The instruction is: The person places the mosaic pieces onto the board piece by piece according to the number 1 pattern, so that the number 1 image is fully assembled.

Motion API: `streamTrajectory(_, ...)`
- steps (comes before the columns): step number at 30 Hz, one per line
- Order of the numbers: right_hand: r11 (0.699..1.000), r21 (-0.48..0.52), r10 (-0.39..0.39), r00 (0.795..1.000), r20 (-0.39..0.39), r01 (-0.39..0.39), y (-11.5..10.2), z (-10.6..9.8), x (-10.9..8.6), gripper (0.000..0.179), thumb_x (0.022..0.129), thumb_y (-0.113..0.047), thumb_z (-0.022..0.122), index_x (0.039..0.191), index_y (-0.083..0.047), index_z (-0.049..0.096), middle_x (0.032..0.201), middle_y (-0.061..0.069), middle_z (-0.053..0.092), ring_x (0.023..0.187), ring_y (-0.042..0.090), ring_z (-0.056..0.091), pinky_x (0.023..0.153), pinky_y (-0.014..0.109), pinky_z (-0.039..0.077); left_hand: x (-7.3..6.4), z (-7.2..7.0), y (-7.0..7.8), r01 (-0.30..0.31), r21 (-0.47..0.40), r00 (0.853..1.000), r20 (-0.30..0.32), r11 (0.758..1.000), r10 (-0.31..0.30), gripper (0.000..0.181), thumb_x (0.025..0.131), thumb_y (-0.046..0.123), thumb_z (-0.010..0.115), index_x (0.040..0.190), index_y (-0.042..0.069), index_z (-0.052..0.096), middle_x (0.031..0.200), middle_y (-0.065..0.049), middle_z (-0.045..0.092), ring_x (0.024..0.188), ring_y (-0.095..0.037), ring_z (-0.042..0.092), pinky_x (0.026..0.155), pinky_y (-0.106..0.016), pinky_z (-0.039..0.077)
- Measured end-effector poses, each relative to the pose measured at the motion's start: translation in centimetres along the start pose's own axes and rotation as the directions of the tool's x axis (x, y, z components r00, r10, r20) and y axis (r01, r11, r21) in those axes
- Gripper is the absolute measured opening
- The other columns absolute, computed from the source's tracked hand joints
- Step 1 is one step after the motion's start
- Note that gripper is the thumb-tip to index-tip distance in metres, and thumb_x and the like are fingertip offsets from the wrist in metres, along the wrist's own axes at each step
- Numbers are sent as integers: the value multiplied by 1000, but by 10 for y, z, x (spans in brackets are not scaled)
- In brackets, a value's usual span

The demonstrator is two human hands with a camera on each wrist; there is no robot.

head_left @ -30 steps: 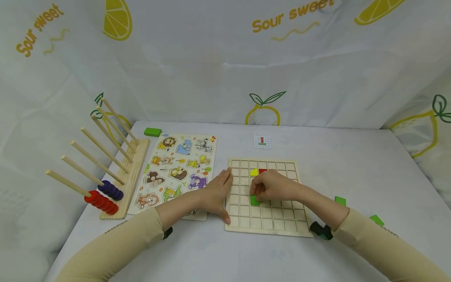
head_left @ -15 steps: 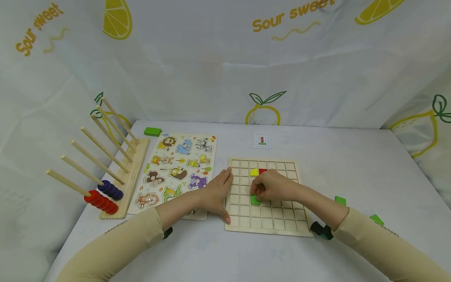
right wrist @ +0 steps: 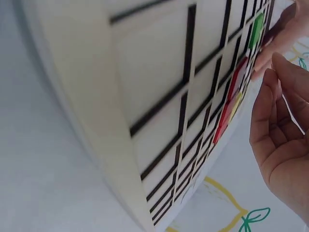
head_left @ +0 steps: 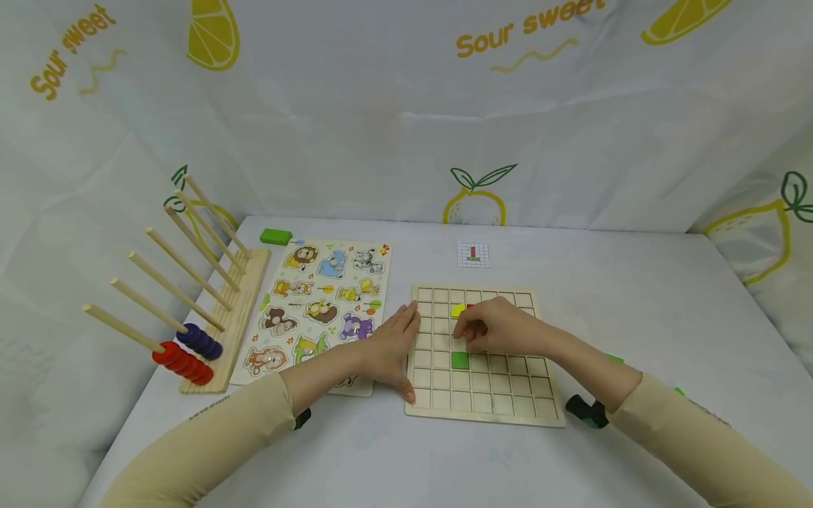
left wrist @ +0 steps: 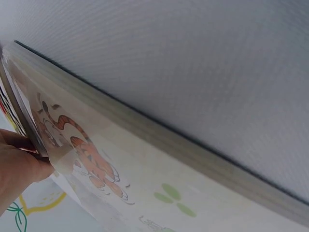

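A wooden grid board (head_left: 502, 406) lies flat on the table. My left hand (head_left: 390, 349) rests along its left side, fingers extended, thumb at the near left corner. A green square (head_left: 460, 360) sits in one cell, uncovered. My right hand (head_left: 495, 326) hovers just above and right of it, fingers bent. In the right wrist view, the thumb and index fingertips (right wrist: 272, 71) come together with nothing visible between them. Red pieces (right wrist: 236, 79) and a yellow curved-edged piece (head_left: 457, 310) lie in cells farther back; the right hand hides most of the red in the head view.
An animal puzzle board (head_left: 324, 324) lies left of the grid, beside a pegged bead stand (head_left: 244, 310). A green block (head_left: 276, 236) is behind them. A small pattern card (head_left: 473, 255) lies beyond the grid. More green pieces (head_left: 614, 358) show partly behind the right forearm.
My right hand has let go of the green square and lifted up and slightly right, uncovering it. The left hand has stayed in place.
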State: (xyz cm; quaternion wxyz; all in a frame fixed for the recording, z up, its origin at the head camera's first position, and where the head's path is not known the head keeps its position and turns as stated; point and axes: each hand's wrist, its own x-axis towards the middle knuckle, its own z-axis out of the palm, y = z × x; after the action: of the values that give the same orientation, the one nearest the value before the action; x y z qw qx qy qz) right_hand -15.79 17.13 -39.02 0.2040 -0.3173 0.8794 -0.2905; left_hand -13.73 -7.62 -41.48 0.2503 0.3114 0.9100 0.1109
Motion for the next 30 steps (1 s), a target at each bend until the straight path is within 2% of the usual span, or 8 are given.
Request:
streamTrajectory(6, 999, 23, 24, 1000, -1, -24, 7, -14, -7, 16, 84, -9, 75, 99, -13, 73, 82, -6, 69, 76, 7, 61, 70, 20, 54, 0, 0, -1, -2, 4, 1000, -2, 1000, 2, 140, 63, 55, 87, 157, -5, 0, 166, -20, -15, 156, -35, -8, 130, -41, 4)
streamTrajectory(17, 995, 44, 87, 996, -8, -87, 31, -41, -33, 18, 86, -17, 75, 104, -15, 73, 85, -4, 67, 82, 9, 61, 77, 20, 55, 0, 1, -1, -1, 12, 1000, -3, 1000, 1, 140, 63, 55, 87, 157, -4, 1, 166, -19, -14, 156, -35, -8, 130, -42, 7)
streamTrajectory(22, 991, 55, 119, 990, 76, -123, 47, -57, -45, 27, 86, -18, 75, 113, -15, 70, 89, -2, 64, 85, 9, 58, 77, 20, 53, 0, 1, 0, 4, 18, 1000, -2, 1000, -4, 141, 63, 55, 87, 157, -5, 1, 166, -20, -14, 156, -35, -8, 130, -41, 6)
streamTrajectory(30, 979, 147, 111, 971, 212, -144, 85, -76, -67, 36, 83, -15, 76, 118, -13, 67, 102, 6, 67, 91, 14, 63, 80, 22, 54, 0, 0, 0, 1, 32, 1000, -1, 999, -1, 141, 63, 57, 86, 157, -5, 1, 166, -20, -14, 156, -35, -7, 130, -41, 7)
